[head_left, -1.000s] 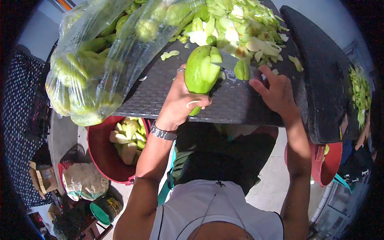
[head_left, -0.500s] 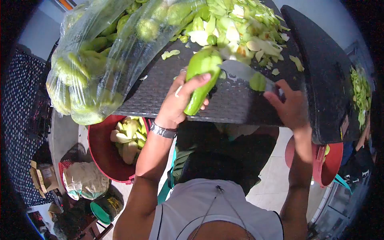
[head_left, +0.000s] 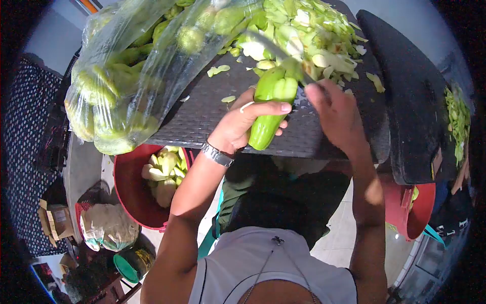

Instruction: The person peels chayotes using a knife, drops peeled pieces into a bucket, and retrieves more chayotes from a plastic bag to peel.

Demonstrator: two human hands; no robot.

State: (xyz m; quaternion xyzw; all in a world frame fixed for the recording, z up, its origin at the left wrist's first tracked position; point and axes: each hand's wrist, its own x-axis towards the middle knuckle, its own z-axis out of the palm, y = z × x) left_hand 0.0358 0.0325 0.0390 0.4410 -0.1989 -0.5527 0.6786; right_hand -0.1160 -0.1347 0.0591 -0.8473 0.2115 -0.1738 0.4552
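1. Beneath my work lies a black, woven-textured tabletop (head_left: 202,117), partly in shade, with a pale tiled floor (head_left: 329,238) below its near edge.
2. My left hand (head_left: 235,123) is wrapped around a bright green, elongated, smooth-skinned vegetable (head_left: 265,133), thumb across its front and fingers behind. It is held above the table's near edge, tilted, its upper end pared to paler flesh.
3. I judge it firm and moderately heavy, stiff enough to take a tight squeeze. The pared flesh is probably wet and slippery, so the unpared lower half, where my palm sits, looks the surest hold.
4. My right hand (head_left: 340,115) is curled about the mostly hidden handle of a grey, broad-bladed metal knife (head_left: 273,46). The blade slants past the vegetable's upper end; blur keeps me from telling whether they touch. I'd keep my left thumb low, away from that edge.
5. Just beyond lies a loose heap of thin, pale-green peelings (head_left: 329,33), light and limp by their look.
6. To the left sags a clear plastic bag (head_left: 169,66) full of green vegetables.
7. Below, a round red plastic tub (head_left: 125,187) holds pale, peeled-looking pieces (head_left: 164,175).
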